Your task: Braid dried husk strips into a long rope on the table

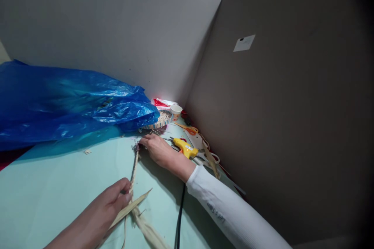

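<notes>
My left hand (pixel 113 198) is closed around the lower part of a braid (pixel 134 169) of pale dried fibre. Loose flat strips (pixel 149 229) of the same fibre spread from below the fingers toward the near edge. At the braid's far end sits a small shiny clip (pixel 136 146) on the pale green table cover (pixel 73 186). My right hand (pixel 157 149) reaches over to this clip, fingers drawn together at its right side; the fingertips are partly hidden. A yellow glue gun (pixel 184 148) lies just beyond my right wrist.
A large blue plastic bag (pixel 73 101) covers the back left. Near the corner stand a woven basket (pixel 163 118) and a paper cup (pixel 176 111), with orange-handled scissors (pixel 189 129) beside them. A black cable (pixel 180 214) runs under my right arm. Grey partitions (pixel 277 116) enclose the table.
</notes>
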A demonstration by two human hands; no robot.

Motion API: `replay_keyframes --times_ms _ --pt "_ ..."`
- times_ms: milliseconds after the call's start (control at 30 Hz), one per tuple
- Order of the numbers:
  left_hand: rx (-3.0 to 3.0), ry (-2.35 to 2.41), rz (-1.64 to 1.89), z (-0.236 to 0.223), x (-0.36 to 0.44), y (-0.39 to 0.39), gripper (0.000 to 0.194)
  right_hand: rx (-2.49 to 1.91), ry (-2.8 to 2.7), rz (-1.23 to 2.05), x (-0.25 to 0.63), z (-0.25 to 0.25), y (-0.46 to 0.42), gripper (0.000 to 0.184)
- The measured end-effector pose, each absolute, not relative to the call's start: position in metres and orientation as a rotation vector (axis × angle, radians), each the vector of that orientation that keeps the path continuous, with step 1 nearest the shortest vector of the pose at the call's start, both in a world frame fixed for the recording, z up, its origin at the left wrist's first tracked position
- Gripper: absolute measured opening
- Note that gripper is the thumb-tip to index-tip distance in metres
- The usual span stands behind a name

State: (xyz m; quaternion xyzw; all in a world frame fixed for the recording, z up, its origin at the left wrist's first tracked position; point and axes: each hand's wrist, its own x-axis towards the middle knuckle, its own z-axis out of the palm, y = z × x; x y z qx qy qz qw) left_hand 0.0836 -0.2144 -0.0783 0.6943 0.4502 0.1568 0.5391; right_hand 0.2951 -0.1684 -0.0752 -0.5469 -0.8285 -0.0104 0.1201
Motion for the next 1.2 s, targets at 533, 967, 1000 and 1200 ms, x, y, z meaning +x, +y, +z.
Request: replay_keyframes --times_ms 533,967,1000,1200 --pt "1.301 0.995 0.373 -0.091 0.094 -0.215 0.039 -1.710 -2.353 -0.098 0.305 -0.047 -0.167 0.025" --pt "1.362 1.070 0.422 -0.085 0.094 -0.213 0.033 -1.703 -2.339 -0.116 0.310 -0.058 -0.159 0.034" --pt "1.357 1.064 0.419 -0.086 0.094 -0.212 0.033 -1.696 -2.357 -0.111 0.309 -0.059 -0.158 0.031" --pt "1.377 1.072 0.413 -0.086 0.093 -0.212 0.031 -1.627 -2.493 -0.103 0.309 -0.065 -0.151 0.021"
